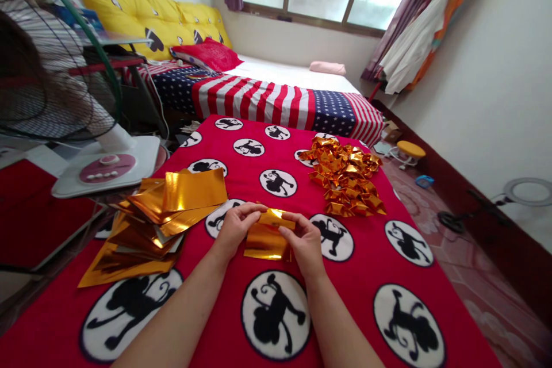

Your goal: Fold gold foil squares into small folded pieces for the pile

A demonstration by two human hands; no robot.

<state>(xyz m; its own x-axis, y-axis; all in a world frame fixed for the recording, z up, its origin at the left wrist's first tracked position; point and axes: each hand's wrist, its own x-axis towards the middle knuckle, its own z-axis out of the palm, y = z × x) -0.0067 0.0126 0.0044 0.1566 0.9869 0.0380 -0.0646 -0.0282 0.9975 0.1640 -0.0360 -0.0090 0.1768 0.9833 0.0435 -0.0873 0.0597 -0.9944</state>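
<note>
Left hand [238,229] and right hand [307,238] pinch a gold sheet [267,244]

Both hands hold on to the gold sheet with their thumbs and fingers. The left hand has its top left part, and the right hand has its top right part. The sheet is shiny, and its top part is bent. It is between the hands, over a red cloth [340,310] with black monkeys in white circles. I cannot tell if its bottom edge touches the cloth.

Near the left arm is a messy pile of flat gold sheets [196,191], one on top of another. Past the right hand is a big heap of folded gold pieces [345,172], with lots of points and corners. Both piles are on the red cloth.

At the back is a bed [280,73] with a red pillow [211,55] and a stars-and-stripes cover [254,96]. A fan [110,164] is on the left. A small yellow stool [411,149] is on the floor to the right.
</note>
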